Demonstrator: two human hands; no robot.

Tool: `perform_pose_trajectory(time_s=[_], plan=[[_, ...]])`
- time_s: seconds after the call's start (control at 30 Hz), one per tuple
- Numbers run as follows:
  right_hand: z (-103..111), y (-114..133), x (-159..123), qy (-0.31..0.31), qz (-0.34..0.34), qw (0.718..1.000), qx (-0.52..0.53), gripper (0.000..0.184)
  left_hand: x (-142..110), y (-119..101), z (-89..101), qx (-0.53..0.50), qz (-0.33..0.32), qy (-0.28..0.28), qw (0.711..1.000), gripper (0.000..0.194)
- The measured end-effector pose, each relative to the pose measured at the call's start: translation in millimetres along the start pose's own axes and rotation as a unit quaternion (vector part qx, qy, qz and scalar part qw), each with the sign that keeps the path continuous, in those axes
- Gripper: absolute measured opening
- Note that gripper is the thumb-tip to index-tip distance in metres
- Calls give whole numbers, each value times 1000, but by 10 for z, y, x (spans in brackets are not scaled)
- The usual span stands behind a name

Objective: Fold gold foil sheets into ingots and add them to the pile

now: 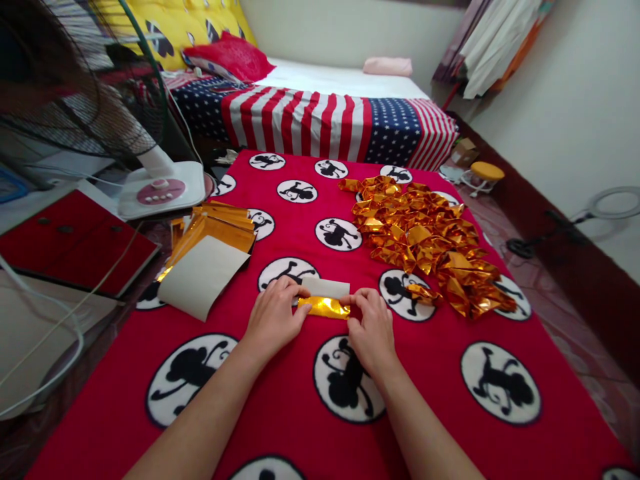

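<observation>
A sheet of gold foil paper (325, 307) lies on the red cloth in front of me, its near part turned over so the shiny gold side shows. Its pale backing shows along the far strip. My left hand (277, 309) pinches the left end of the fold between thumb and fingers. At the right end, my right hand (370, 327) grips the fold the same way, fingers bent. Left of my hands sits a stack of gold foil sheets (215, 230), with a pale sheet (204, 277) face down on top. A pile of folded gold foil pieces (420, 230) spreads to the right.
The red cloth (415, 393) has white circles with black monkey figures. A fan (163, 187) and a red panel (75, 233) stand at the left. Behind is a bed (320, 123) with a flag-patterned cover; a yellow stool (487, 171) is at the right.
</observation>
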State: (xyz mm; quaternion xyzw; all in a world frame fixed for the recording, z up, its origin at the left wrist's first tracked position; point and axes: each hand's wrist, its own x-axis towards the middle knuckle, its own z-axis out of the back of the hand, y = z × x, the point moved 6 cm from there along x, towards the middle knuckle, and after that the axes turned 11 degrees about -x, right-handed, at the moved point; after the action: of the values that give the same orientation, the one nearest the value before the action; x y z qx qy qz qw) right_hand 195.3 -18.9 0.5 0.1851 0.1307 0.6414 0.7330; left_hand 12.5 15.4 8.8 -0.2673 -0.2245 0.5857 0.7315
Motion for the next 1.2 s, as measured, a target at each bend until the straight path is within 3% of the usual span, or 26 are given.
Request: perform_pose_trajectory(time_s=[0.13,0.2,0.3,0.5,0.7,0.87,0.93,1.07,1.2], plan=[[8,61,-5,-18,-10,1000,-23,15,-42,-129,-33,48,31,-62,996,33],[10,86,-11,-31,-13,999,-39,15,-62,-175,-54,72,40,-79,993,39],[9,101,-23,-43,-6,998,-51,17,-66,-167,-62,73,41,-65,994,38],[7,82,-29,-35,5,998,-47,19,-27,-45,-5,13,0,3,1000,19],[12,68,-10,-52,8,998,-46,6,-16,25,-28,-3,-5,-29,1000,12],[46,43,83,-45,-13,997,-54,30,-17,41,-57,0,-5,-33,999,10],[51,46,136,-23,-14,998,-65,30,-19,54,-51,1,4,-40,999,13],[59,35,203,1,-10,997,-77,13,-16,94,-16,-16,40,-62,997,36],[73,34,183,-11,8,999,-46,6,41,98,11,-20,60,-33,997,41]])
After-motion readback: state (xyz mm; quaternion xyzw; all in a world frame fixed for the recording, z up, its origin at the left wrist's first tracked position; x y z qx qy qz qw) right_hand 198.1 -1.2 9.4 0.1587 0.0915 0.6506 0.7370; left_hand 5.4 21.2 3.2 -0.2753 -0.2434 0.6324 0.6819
